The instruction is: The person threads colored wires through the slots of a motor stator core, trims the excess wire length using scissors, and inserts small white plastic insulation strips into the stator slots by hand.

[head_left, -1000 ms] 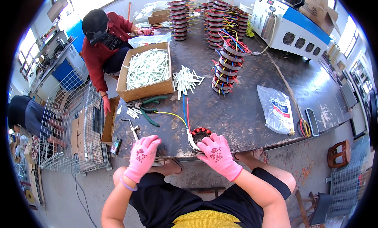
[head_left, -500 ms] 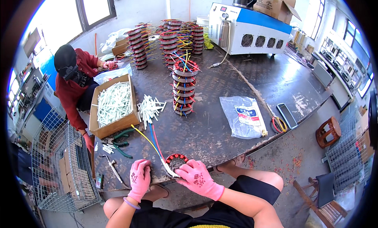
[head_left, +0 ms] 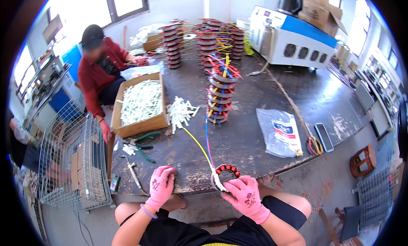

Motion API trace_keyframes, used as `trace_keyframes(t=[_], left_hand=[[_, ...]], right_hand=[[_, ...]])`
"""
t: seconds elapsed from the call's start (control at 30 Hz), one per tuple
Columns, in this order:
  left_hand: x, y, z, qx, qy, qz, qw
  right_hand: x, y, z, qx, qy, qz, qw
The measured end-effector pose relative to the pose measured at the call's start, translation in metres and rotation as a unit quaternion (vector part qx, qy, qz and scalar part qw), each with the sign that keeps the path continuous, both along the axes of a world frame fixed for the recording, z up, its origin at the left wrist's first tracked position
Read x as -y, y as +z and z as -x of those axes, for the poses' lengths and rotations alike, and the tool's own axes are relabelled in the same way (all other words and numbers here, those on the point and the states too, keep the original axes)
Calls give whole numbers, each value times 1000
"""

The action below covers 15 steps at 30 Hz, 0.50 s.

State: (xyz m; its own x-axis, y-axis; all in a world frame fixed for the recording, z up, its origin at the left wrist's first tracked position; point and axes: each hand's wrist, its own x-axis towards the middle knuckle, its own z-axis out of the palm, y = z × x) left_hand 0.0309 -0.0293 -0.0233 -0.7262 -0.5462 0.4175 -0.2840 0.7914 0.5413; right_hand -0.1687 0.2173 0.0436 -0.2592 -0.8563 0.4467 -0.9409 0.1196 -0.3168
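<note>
My right hand (head_left: 246, 197), in a pink glove, grips the near side of a ring-shaped motor stator (head_left: 229, 169) with red windings at the table's front edge. From its left side rise a yellow wire (head_left: 196, 142), a blue wire (head_left: 207, 140) and a red wire, their lower ends inside white sleeves (head_left: 216, 179). My left hand (head_left: 161, 186), also gloved in pink, is held apart from the stator, over the edge to its left. Its fingers are curled together, and whatever they may hold is hidden. Loose white sleeves (head_left: 180, 112) lie in a pile farther back.
A carton (head_left: 121, 130) full of white sleeves stands at left, near green-handled pliers (head_left: 146, 146) and a thin metal tool (head_left: 135, 174). Stacked stators (head_left: 221, 93) stand behind. At right are a plastic bag (head_left: 278, 135), scissors (head_left: 314, 146) and a phone (head_left: 324, 137). A co-worker (head_left: 100, 67) sits at left.
The view has shifted, so the scene lies farther right. My right hand and the stator have moved right relative to the table, and the wires stand more upright. My left hand remains curled.
</note>
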Motion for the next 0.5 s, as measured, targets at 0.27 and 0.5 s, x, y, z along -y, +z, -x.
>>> trace_keyframes(t=[0.27, 0.5], left_hand=[[-13, 38, -12, -49, -59, 0, 997], [-42, 96, -36, 62, -134, 215, 965]], right_hand=[[29, 6, -15, -15, 35, -31, 999], [69, 51, -44, -60, 178, -74, 979]])
